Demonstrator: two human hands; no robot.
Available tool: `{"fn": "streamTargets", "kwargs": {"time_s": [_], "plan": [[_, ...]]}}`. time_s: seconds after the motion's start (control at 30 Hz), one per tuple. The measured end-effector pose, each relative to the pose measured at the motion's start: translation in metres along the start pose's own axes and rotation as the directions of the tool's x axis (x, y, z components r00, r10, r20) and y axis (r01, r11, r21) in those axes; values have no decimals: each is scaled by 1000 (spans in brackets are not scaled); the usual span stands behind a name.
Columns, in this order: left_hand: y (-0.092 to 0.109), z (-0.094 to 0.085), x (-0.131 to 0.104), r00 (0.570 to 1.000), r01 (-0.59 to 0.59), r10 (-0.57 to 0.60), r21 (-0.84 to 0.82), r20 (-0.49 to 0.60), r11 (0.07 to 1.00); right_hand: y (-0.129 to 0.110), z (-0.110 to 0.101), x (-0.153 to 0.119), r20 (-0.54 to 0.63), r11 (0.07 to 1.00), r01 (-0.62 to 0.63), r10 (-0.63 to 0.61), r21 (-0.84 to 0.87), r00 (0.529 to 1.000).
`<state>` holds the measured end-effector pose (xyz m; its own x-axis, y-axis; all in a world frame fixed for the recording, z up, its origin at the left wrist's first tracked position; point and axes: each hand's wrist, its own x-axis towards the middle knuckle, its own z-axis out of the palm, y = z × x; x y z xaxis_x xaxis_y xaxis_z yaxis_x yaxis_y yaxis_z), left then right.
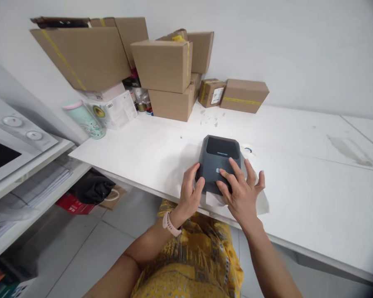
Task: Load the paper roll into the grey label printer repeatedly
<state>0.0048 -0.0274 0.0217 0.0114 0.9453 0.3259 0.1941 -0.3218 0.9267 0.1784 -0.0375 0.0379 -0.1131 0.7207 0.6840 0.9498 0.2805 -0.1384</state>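
A dark grey device (210,176) with a black glossy top panel lies on the white table (143,157) near its front edge. White paper (215,200) sticks out from under its front and right sides. My left hand (191,190) rests against the device's left side, thumb and fingers apart. Above the front part of the device, my right hand (240,188) has its fingers spread, the index fingertip at a small light-coloured button. A white round item with a dark ring (248,150) lies behind my right hand.
Cardboard boxes (161,66) are stacked at the back left, with two small boxes (244,96) beside them. A mint tumbler (85,120) stands by a white box (115,111). A white microwave (21,136) sits on a shelf at the left.
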Motion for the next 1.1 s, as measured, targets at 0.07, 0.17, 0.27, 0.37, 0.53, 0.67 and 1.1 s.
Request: {"fn": "streamTargets", "kwargs": {"time_s": [0.07,0.17,0.27,0.37,0.53,0.67,1.1], "plan": [[-1,2,-5,999,44,-43,-12,33,999,2,1,-7,4,991,-60,60,122,998],[0,2,-8,996,77,-76,-37,48,996,1,4,-24,-15,897,-192,216,398,976],[4,-1,-6,997,61,-56,-79,57,995,-2,4,-35,46,750,-331,374,573,926],[11,-4,9,999,26,-20,-165,41,986,-1,-1,-23,100,667,-386,425,638,900],[21,-1,64,997,-37,57,-355,45,934,17,-14,45,29,724,-288,347,626,937],[8,9,105,991,77,-52,-212,122,974,32,-18,106,-71,837,-205,277,507,958],[-43,27,109,945,219,-193,-72,263,973,57,-8,168,-189,985,-5,38,174,981]]}}
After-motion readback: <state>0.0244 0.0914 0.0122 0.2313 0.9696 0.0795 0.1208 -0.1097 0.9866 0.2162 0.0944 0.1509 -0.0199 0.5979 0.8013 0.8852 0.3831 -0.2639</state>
